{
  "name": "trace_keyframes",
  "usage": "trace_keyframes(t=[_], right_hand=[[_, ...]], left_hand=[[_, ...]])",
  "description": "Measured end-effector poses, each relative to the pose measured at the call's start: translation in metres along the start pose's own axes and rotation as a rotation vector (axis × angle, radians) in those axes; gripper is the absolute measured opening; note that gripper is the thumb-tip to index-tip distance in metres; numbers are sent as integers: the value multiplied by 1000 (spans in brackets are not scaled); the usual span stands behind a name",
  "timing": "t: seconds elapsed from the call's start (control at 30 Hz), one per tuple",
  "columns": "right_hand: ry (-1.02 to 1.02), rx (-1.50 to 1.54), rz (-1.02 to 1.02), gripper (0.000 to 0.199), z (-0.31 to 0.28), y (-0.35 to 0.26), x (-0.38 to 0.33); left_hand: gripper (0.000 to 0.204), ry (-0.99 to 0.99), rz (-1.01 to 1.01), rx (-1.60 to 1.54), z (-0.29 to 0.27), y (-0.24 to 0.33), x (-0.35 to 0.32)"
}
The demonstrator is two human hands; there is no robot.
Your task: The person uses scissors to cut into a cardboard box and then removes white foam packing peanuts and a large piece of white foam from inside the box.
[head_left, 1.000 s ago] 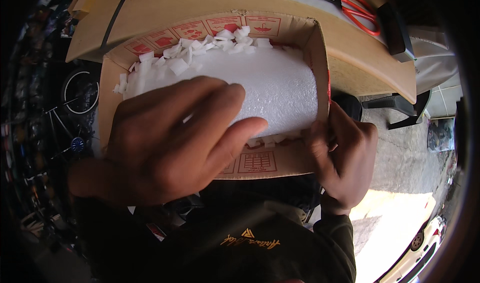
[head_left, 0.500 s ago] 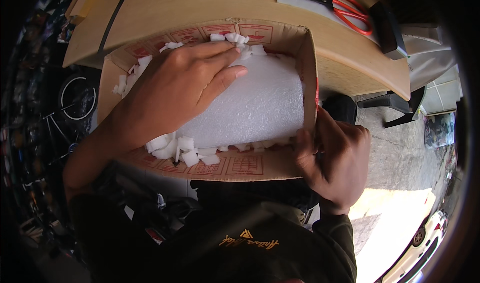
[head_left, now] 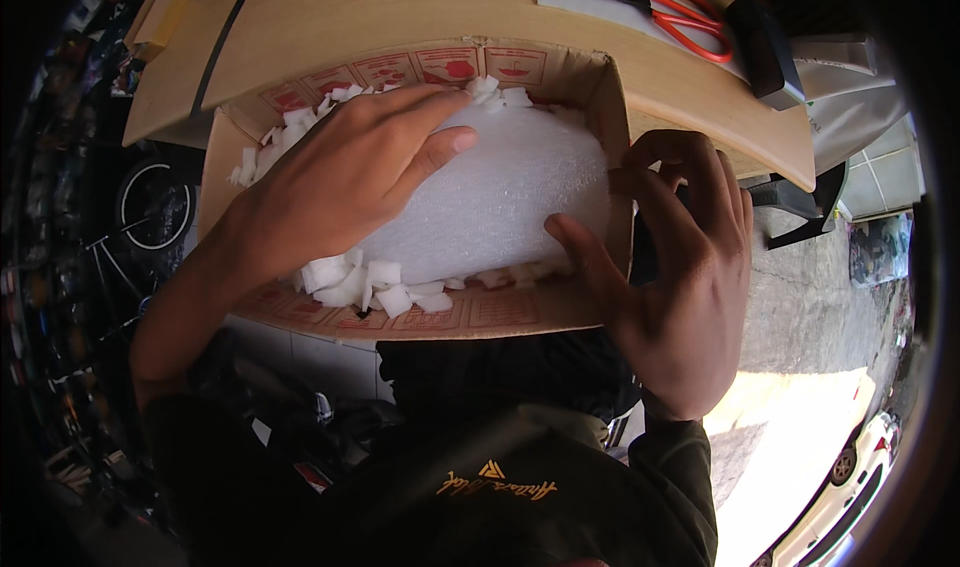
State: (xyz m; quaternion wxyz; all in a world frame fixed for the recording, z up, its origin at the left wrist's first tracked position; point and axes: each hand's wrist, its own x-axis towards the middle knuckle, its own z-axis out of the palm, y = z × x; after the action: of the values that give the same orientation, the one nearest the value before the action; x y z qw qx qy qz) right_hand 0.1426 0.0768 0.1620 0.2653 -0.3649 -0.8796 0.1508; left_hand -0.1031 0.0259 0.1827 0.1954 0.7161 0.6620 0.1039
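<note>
An open cardboard box (head_left: 560,314) with red printed panels stands before me, partly over the table's near edge. Inside lies a bulky item wrapped in white foam sheet (head_left: 500,187); what the wrap covers is hidden. White foam pieces (head_left: 395,299) fill the gaps around it. My left hand (head_left: 350,157) rests over the wrapped item and the pieces at the far left side, its fingers stretched out and their tips partly hidden. My right hand (head_left: 680,257) spans the box's right wall with thumb and fingers spread, the thumb above the wrapped item's right end.
Scissors with red handles (head_left: 685,25) lie on a white sheet at the back of the wooden table (head_left: 350,12). A black block-shaped object (head_left: 765,57) is beside them. A small yellow box (head_left: 160,22) sits far left. A bicycle wheel (head_left: 158,202) shows beyond the table's left end.
My right hand has loosened from the box's right corner and spread its fingers, moving up along that wall. The box's near edge has risen slightly. My left hand has barely shifted.
</note>
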Motion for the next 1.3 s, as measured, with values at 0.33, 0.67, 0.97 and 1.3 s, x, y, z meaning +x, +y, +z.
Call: trace_keyframes(t=[0.33,0.67,0.97,1.3], right_hand=[[2,618,367,35,10,-1,10],[71,551,216,31,20,16,8],[53,149,69,22,11,16,10],[-257,225,-501,29,14,-41,75]], left_hand=[[96,-213,91,123,-24,-8,-30],[68,-9,-76,36,-30,-38,-88],[26,-23,68,-230,-21,-9,-119],[17,-77,105,-125,-19,-20,-122]])
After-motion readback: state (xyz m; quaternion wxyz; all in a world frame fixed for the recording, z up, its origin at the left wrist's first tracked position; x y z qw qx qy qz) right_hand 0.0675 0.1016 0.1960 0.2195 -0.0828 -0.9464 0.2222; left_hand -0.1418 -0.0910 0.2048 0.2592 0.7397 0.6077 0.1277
